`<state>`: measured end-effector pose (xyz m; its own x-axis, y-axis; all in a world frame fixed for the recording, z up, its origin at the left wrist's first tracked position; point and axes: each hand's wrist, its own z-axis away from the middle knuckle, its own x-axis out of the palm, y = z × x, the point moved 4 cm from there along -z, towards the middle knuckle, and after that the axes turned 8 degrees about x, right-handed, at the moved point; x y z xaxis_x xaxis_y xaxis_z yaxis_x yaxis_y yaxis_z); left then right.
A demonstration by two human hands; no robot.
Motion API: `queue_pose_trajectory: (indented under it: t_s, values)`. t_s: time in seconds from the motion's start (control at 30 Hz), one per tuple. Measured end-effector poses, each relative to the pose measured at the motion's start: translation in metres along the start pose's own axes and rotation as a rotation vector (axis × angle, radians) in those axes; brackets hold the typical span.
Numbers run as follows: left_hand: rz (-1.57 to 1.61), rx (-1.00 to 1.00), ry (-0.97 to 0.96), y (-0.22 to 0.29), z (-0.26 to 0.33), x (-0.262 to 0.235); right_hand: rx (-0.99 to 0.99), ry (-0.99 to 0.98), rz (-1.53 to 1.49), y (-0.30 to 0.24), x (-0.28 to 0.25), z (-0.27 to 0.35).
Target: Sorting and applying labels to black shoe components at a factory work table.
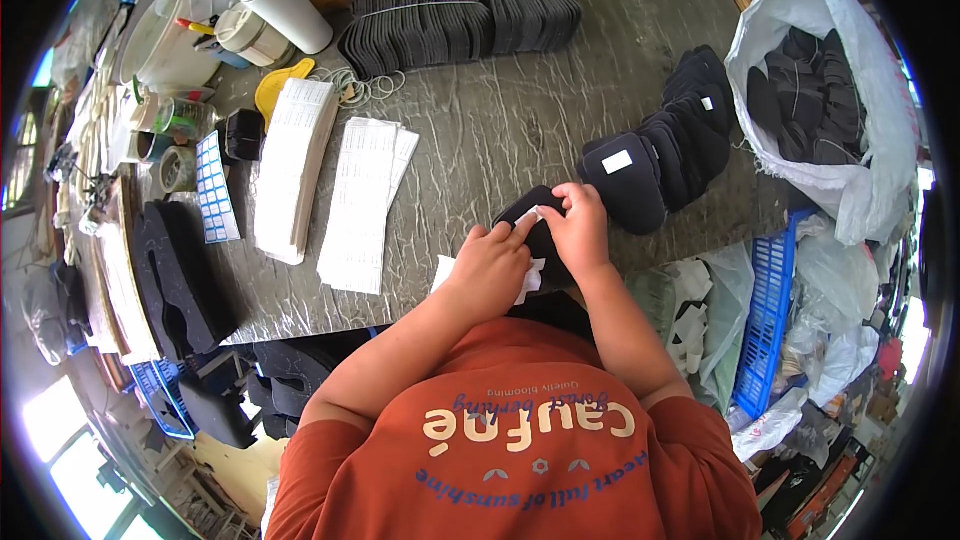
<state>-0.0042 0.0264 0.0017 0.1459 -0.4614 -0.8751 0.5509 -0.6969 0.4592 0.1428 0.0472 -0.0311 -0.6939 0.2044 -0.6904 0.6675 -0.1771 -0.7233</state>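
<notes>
A black foam pad (543,242) lies at the table's near edge, partly covered by my hands. My right hand (582,227) pinches a small white label (534,215) between thumb and finger over this pad. From the left, my left hand (492,265) reaches in with its index finger stretched against the label and the other fingers curled. White paper (533,280) sticks out on both sides of my left hand, which appears to hold it; the palm side is hidden. To the right, a fanned row of black pads (622,185) has small white labels on some.
Tied stacks of black pads (425,25) lie at the back. Printed paper sheets (362,205) and a thick paper stack (290,165) are on the left, near a white tumbler (282,5). A white sack (840,180) of black pads and a blue crate (768,315) stand right.
</notes>
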Motion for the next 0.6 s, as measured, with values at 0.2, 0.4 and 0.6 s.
queue_pose_trajectory:
  t_s: [0.2,0.4,0.6]
  values:
    - [0.075,0.038,0.048,-0.008,0.012,0.004,0.013,-0.081,-0.042,0.006,-0.006,-0.006]
    - [0.354,-0.067,0.230,-0.027,0.019,0.010,0.029,0.141,0.024,0.002,-0.069,-0.037]
    - [0.754,-0.243,0.454,-0.038,0.021,0.006,-0.134,-0.220,-0.008,-0.033,-0.052,-0.003]
